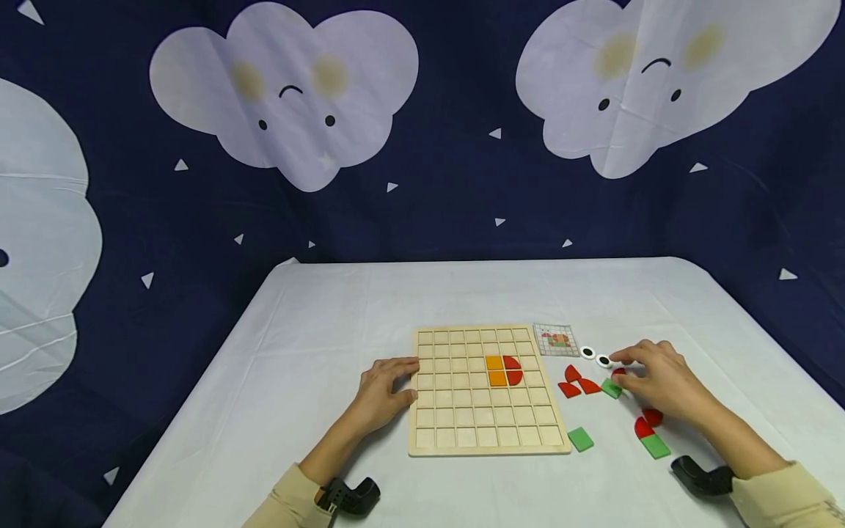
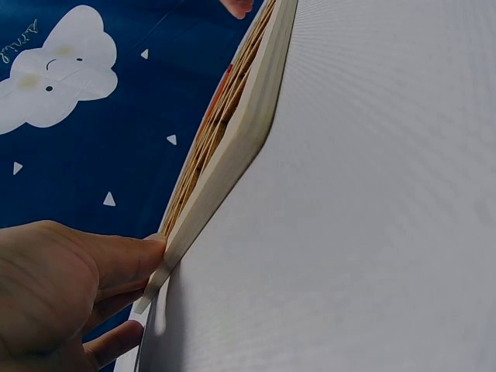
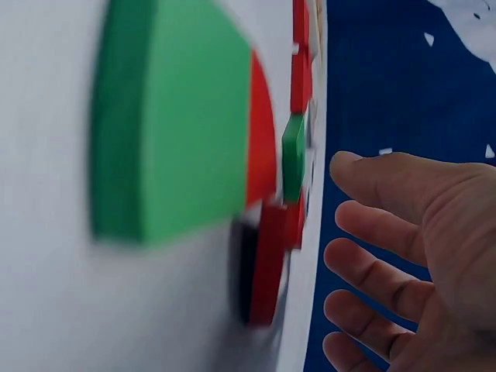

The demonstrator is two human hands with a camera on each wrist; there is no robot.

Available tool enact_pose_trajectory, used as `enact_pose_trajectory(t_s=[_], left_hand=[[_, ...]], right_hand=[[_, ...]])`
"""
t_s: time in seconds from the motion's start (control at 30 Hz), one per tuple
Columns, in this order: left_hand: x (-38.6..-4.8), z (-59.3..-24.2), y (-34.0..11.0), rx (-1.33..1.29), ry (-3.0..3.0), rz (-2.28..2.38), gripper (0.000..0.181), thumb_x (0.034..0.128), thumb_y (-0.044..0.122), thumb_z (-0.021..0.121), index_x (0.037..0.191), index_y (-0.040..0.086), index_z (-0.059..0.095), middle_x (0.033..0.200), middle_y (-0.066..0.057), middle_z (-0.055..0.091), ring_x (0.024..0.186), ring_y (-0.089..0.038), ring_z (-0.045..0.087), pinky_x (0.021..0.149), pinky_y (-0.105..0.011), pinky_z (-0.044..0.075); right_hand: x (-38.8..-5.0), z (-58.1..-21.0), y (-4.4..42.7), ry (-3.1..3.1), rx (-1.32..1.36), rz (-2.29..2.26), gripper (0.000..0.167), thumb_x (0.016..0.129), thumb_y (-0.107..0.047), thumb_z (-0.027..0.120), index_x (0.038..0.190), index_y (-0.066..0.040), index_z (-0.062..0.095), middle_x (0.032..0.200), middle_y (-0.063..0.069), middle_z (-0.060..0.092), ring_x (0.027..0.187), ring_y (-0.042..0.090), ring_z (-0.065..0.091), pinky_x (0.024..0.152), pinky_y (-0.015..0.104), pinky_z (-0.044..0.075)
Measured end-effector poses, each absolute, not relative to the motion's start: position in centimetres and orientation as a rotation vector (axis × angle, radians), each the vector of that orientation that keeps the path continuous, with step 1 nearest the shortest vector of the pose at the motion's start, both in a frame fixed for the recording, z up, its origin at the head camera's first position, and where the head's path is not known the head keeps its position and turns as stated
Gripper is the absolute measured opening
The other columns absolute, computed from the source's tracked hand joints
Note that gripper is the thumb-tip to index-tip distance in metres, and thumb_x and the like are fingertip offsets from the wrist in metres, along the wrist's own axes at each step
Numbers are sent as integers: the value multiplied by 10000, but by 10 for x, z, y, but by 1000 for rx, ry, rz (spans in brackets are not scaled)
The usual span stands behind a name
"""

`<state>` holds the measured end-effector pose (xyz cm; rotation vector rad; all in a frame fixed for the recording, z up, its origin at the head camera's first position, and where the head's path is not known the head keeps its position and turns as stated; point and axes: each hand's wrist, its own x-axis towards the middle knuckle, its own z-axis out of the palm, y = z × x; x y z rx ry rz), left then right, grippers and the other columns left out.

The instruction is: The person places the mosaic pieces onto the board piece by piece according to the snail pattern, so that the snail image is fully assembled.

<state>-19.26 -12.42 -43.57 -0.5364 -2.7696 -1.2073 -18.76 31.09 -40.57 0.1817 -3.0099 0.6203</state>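
My left hand [image 1: 386,394] rests at the left edge of a wooden grid board [image 1: 455,438], its fingertips touching the rim. In the left wrist view, the thumb [image 2: 132,256] lies along the board's pale side. Two orange squares [image 1: 496,371] and two red quarter-circles [image 1: 512,369] sit side by side in the grid. My right hand [image 1: 667,378] hovers over loose pieces right of the board, fingers spread and bent a little. A red piece [image 1: 618,372] shows partly under its fingertips, beside a green square [image 1: 611,389]. The right wrist view shows nothing between the fingers.
A small pattern card [image 1: 557,340] lies at the board's upper right corner, near two white eye discs [image 1: 595,356]. Several red quarter-circles [image 1: 571,374] lie loose. One green square [image 1: 581,439] is near the board, another [image 1: 656,446] below the right hand.
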Motion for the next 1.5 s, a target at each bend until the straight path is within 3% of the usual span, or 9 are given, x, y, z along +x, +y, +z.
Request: enact_pose_trajectory(t_s=[0.4,1.2,1.5], left_hand=[[-191,-434,-125,-532,-2785,-1214,452,799,94,693,1240,44,608,1353,-50,564,1278,-289,426,1055,-542,230],[-192,-435,-124,-535,-2768,-1224,446,802,83,686,1239,36,608,1345,-49,570,1270,-289,433,1050,-549,230],[-192,-435,-124,-524,-2766,-1217,444,793,76,692,1229,39,616,1336,-44,579,1268,-284,440,1044,-543,237]], right_hand=[[-189,-414,332,-3009,209,599,359,766,-183,717,1079,-12,671,1017,201,607,938,330,431,717,367,314],[-194,-416,336,-3025,215,619,292,791,-182,687,1045,-39,697,993,145,619,932,282,427,727,332,321],[-192,-402,326,-3019,211,656,327,793,-226,712,1080,-72,684,1071,179,619,994,316,421,760,447,388]])
